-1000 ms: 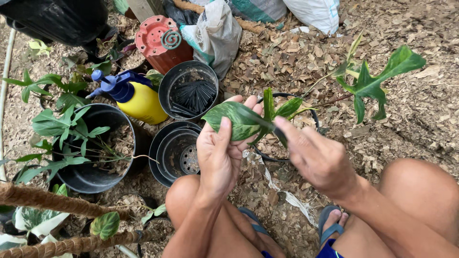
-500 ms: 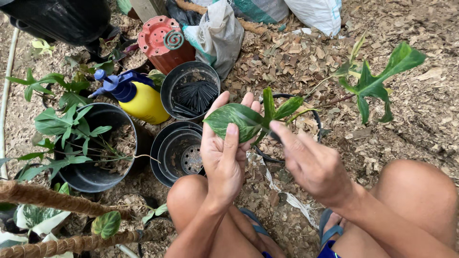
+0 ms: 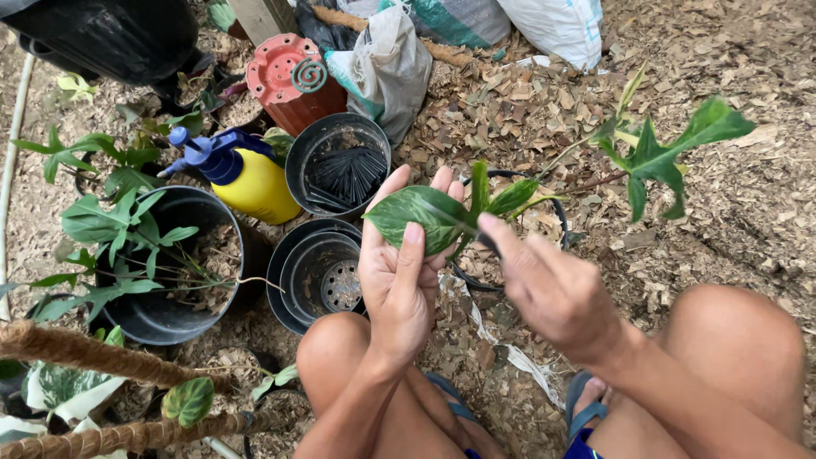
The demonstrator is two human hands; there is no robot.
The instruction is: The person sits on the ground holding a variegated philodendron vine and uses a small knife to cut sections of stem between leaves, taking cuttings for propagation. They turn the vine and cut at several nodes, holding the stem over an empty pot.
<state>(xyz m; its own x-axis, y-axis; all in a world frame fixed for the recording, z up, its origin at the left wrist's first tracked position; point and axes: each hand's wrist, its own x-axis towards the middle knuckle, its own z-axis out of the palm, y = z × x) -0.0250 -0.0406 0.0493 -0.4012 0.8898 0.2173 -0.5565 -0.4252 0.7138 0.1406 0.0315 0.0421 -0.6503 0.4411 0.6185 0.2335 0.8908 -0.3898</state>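
Note:
My left hand (image 3: 399,272) holds up a broad green leaf (image 3: 421,214) streaked with pale lines, thumb across its front and fingers behind it. The leaf belongs to a small plant cutting with two narrower leaves (image 3: 501,197) rising beside it. My right hand (image 3: 552,285) is just right of the leaf, its index finger reaching to the stem near the leaf's base. Both hands are above my bare knees, over a black ring-shaped pot rim (image 3: 554,212) on the mulch.
Empty black pots (image 3: 319,272) (image 3: 340,166) stand left of my hands, with a yellow spray bottle with a blue nozzle (image 3: 242,178), a potted leafy plant (image 3: 161,263) and a red container (image 3: 293,81). Sacks (image 3: 557,25) lie at the back. Another cutting (image 3: 654,153) lies right.
My left hand has turned the leaf slightly and lifted it a little. My right hand has shifted closer, its finger now at the stem.

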